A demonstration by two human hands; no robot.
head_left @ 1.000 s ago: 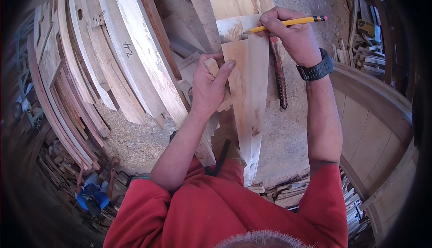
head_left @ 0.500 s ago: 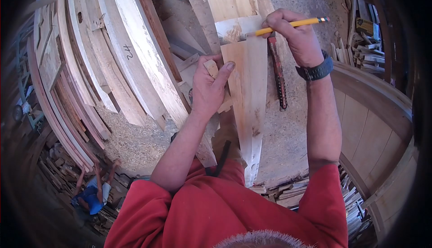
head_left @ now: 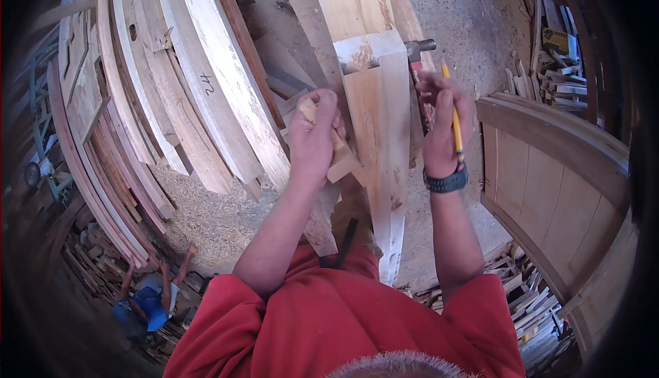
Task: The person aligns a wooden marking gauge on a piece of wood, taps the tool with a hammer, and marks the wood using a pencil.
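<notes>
My left hand (head_left: 314,134) is closed around a small wooden block (head_left: 342,162), left of the long pale timber (head_left: 391,138). Right of that timber, my right hand (head_left: 447,120) holds a yellow pencil (head_left: 456,127), its rear end now toward the wrist. The fingers are slightly blurred. Behind and beside the right fingers is a red and dark clamp (head_left: 420,89), partly hidden, with a dark metal end (head_left: 422,47) by the timber's edge. Across the timber runs a notch-like joint (head_left: 360,61) with a whitish section above it.
Long curved planks (head_left: 206,76), one marked 24, lie at the left. A panelled wooden structure (head_left: 556,186) stands at the right. Scrap wood (head_left: 566,86) is piled at upper right. Another person in blue (head_left: 152,302) is at lower left, near more scrap.
My right hand has moved down from the joint and the pencil has swung nearly upright. My left hand has drawn the block slightly away from the timber's edge. The person in blue has shifted.
</notes>
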